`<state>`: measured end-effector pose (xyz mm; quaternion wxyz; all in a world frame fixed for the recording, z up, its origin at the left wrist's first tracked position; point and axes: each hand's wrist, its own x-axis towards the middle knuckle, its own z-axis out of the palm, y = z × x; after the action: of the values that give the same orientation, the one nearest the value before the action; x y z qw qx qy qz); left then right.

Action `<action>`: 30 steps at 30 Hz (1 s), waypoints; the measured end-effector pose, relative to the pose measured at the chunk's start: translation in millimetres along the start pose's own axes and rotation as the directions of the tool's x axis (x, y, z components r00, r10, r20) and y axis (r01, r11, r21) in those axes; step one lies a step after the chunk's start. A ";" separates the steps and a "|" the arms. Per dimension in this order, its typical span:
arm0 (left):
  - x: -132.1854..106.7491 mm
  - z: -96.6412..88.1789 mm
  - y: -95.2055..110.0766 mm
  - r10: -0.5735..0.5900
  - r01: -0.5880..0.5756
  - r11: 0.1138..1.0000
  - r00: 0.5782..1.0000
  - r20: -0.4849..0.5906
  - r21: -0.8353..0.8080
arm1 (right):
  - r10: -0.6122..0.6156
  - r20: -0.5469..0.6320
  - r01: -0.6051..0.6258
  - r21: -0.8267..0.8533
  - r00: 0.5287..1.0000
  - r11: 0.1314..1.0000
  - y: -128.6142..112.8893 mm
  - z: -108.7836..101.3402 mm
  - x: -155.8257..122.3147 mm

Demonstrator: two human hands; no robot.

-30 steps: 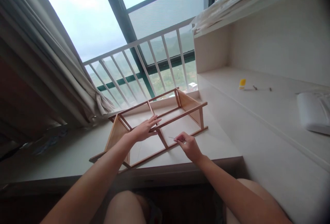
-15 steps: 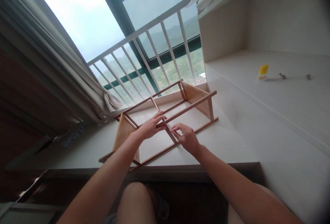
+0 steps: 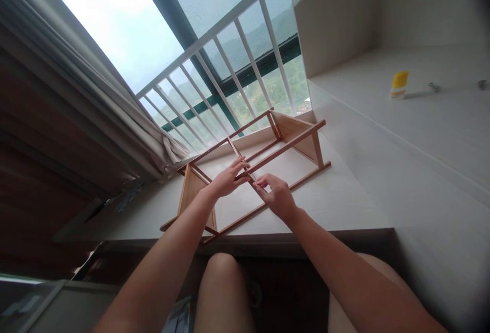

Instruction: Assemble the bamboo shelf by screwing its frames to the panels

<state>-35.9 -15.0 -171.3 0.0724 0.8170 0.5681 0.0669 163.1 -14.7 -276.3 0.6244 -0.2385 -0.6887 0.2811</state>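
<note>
A wooden slatted frame (image 3: 291, 145) lies on the pale window ledge (image 3: 337, 205), its long rails running left to right. My left hand (image 3: 228, 179) rests on the middle rail with its fingers stretched along it. My right hand (image 3: 276, 196) is just right of it at the same joint, fingers pinched together on something thin that I cannot make out. The two hands almost touch at the crossbar.
A white railing (image 3: 229, 72) and window stand behind the frame, with a curtain (image 3: 76, 93) at the left. On the raised shelf (image 3: 421, 118) at the right lie a small yellow-capped bottle (image 3: 398, 84) and two small screws (image 3: 434, 87). My knees are below the ledge.
My right hand has moved up and left from the front rail to the middle joint beside my left hand. The view has tilted and shifted left.
</note>
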 end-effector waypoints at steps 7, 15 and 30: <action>-0.3 3.2 0.0 -0.015 0.017 0.998 0.999 -0.039 0.061 | 0.015 0.006 -0.015 0.000 1.000 1.000 8.4 -0.4 -6.7; -2.6 1.1 3.3 -0.023 0.026 0.995 0.999 -0.034 0.092 | -0.017 0.004 0.017 0.049 1.000 0.999 12.7 12.2 -8.3; -3.3 -0.9 8.2 -0.027 0.031 0.994 0.999 -0.041 0.103 | -0.056 -0.071 0.056 -0.005 0.996 0.998 8.8 14.9 -4.9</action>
<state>-29.7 -20.9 -168.9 0.0194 0.8100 0.5838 0.0524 148.7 -12.9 -286.8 0.6559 -0.2300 -0.6728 0.2536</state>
